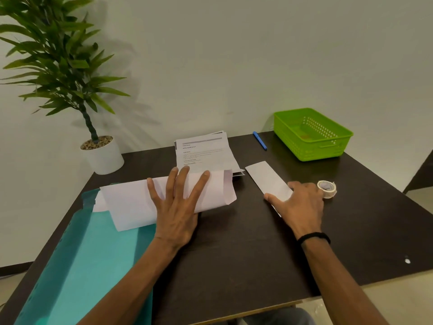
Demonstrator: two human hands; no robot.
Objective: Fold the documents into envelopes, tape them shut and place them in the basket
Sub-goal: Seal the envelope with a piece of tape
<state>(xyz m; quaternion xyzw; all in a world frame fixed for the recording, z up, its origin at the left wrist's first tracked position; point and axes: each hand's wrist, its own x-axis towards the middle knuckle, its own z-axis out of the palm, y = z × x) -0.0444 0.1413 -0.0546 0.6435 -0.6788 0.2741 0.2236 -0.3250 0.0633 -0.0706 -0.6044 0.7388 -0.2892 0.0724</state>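
My left hand (178, 207) lies flat with spread fingers on a stack of white envelopes (131, 202) at the table's middle left. My right hand (302, 207) rests palm down on the near end of a folded white document (267, 177), thumb out to the left. A stack of printed documents (201, 153) lies behind the envelopes. A roll of clear tape (327, 188) stands just right of my right hand. The green plastic basket (293, 137) sits at the back right, with nothing visible inside.
A blue pen (259, 140) lies between the documents and the basket. A teal folder (84, 266) covers the near left of the dark table (234, 249). A potted plant (103, 153) stands at the back left corner. The wall is close behind.
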